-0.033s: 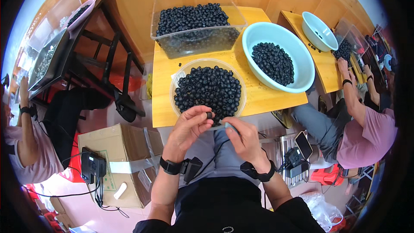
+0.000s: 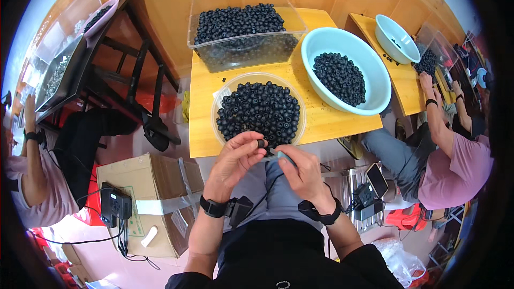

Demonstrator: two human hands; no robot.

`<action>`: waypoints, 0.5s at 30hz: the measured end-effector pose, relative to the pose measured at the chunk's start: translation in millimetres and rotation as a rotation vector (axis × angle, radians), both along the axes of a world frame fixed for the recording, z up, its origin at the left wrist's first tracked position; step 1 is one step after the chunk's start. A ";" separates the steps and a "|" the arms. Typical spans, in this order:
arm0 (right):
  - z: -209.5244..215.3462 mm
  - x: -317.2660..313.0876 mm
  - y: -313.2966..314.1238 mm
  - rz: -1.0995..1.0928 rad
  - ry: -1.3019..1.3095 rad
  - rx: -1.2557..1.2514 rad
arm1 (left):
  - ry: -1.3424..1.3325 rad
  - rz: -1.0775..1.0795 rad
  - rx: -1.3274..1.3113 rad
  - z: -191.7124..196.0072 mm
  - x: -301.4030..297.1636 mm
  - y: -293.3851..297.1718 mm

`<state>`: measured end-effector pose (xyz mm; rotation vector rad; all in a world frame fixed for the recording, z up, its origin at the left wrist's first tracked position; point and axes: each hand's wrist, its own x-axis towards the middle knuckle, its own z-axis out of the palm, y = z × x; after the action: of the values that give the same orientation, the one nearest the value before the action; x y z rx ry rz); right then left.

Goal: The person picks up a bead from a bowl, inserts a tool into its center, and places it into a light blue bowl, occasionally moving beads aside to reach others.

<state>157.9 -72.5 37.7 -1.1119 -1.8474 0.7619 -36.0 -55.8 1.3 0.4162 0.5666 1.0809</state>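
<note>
Between the thumb and fingertips of my left hand [image 2: 230,161] is a small round black bead [image 2: 261,143]. My right hand [image 2: 306,175] is closed on a small tool with a light blue handle [image 2: 281,155]. Its thin tip points at the bead; whether they touch I cannot tell. Both hands are over the near rim of a round clear tub [image 2: 304,111], which is heaped with matching black beads [image 2: 259,107], many with a hole showing. Behind it is a rectangular clear bin [image 2: 246,59] of the same beads. A light blue basin [image 2: 379,75] to the right holds another pile [image 2: 338,79].
These containers stand on a yellow wooden table [image 2: 201,123]. A taped cardboard box [image 2: 128,174] is at the lower left, with a black device [image 2: 115,205] on it. People work at tables on both sides. A phone [image 2: 377,180] lies at the right on a metal stool.
</note>
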 end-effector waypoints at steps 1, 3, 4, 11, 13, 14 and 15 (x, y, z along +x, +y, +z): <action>4.1 -2.6 -0.4 0.018 -0.052 -0.046 | -0.066 0.012 -0.014 -0.9 2.2 -1.2; 3.7 -4.4 -0.7 0.026 -0.073 -0.030 | -0.112 0.010 -0.037 -0.9 3.5 -5.4; 3.5 -4.9 -0.9 0.031 -0.095 -0.013 | -0.112 0.011 -0.038 -4.2 3.4 -6.6; -0.5 -5.8 3.2 0.086 -0.097 0.008 | -0.144 0.001 -0.018 -6.0 8.0 -8.9; 0.5 -4.9 3.8 0.100 -0.124 0.055 | -0.135 0.005 -0.016 -5.0 9.0 -9.6; 0.2 -4.8 3.7 0.101 -0.123 0.054 | -0.153 -0.011 -0.013 -5.3 8.4 -10.4; -0.1 -5.1 3.8 0.094 -0.111 0.058 | -0.171 -0.028 -0.009 -5.2 7.8 -10.9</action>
<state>152.7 -68.8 37.6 -1.0553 -2.0143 0.7071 -28.2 -66.7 -3.9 0.3190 0.4129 1.0753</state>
